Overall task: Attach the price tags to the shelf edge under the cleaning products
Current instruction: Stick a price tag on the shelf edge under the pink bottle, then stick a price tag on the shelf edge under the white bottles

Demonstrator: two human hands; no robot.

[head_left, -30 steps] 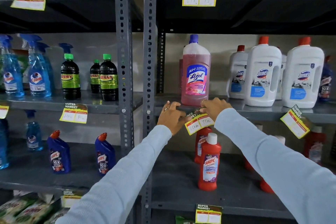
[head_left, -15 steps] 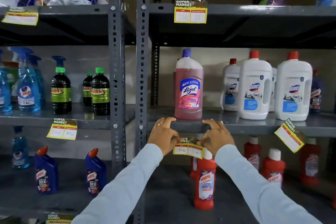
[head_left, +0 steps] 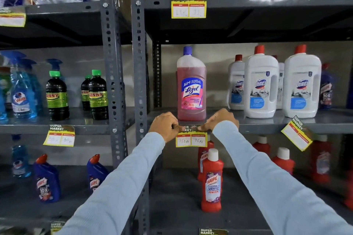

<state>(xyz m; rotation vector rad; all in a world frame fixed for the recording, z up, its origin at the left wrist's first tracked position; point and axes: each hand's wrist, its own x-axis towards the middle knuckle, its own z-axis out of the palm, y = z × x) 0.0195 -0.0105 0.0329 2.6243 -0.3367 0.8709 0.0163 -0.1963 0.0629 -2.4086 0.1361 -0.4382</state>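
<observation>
Across the left half of the frame, blue spray bottles (head_left: pixel 21 91) and dark green-capped bottles (head_left: pixel 57 97) stood on a grey shelf whose front edge already carried a yellow price tag (head_left: pixel 59 136), hanging a little askew. Toward the middle, a pink floor-cleaner bottle (head_left: pixel 191 86) stood upright near the front of the next bay, and directly below it the shelf edge (head_left: pixel 254 127) held the tag in hand (head_left: pixel 191 139), its white boxes bearing handwritten prices. At the tag's upper left corner the left hand (head_left: pixel 164 126) was curled, fingertips pinching or pressing the dark header strip against the metal; at the upper right corner the right hand (head_left: pixel 221 121) did the same, fingers folded down onto the strip. The tag hung level between them, touching the edge, so the step looked like the final pressing-down of this tag. The next move would probably call for a firm rub along the header, then letting go to check that it held. Farther right, white bottles with red caps (head_left: pixel 261 82) stood above another tag (head_left: pixel 297 135) that hung crooked from the same edge and might need straightening. Lower in the frame, red bottles (head_left: pixel 212 181) stood on the shelf beneath.
</observation>
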